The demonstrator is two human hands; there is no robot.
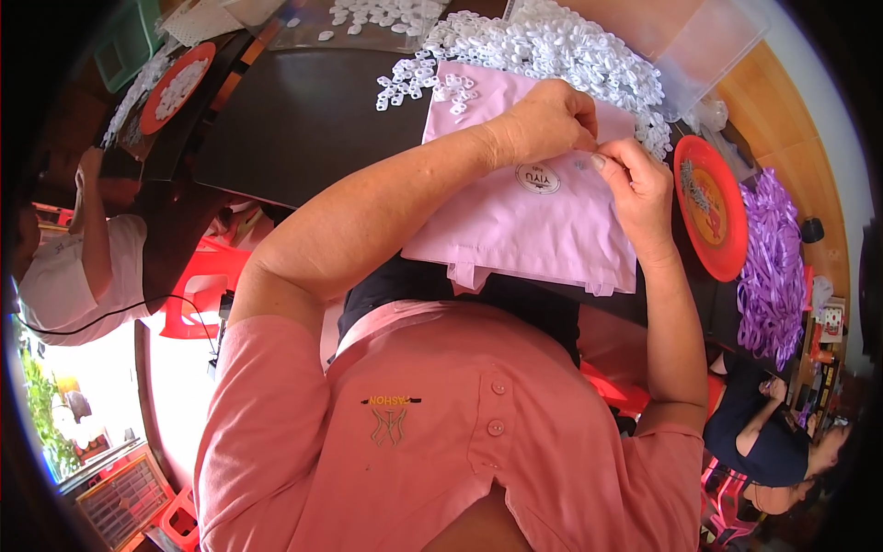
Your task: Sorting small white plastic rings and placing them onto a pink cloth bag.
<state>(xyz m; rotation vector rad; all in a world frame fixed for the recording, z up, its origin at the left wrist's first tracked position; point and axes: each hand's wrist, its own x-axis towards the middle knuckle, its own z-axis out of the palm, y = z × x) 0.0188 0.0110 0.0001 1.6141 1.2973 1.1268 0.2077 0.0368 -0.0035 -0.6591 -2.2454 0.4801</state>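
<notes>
Flanking the pink bag (515, 216): white clips (552, 46); orange plate (713, 216).

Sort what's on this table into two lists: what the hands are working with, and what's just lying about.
In use:
- left hand and right hand, fingers pinching together over the bag
- flat pink fabric bag with a round label
- heap of small white plastic rings spilling onto the bag

Lying about:
- orange round plate at right
- bundle of purple ribbons
- orange plate of white pieces at far left

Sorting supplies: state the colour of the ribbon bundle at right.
Purple ribbon bundle, head view.
</notes>
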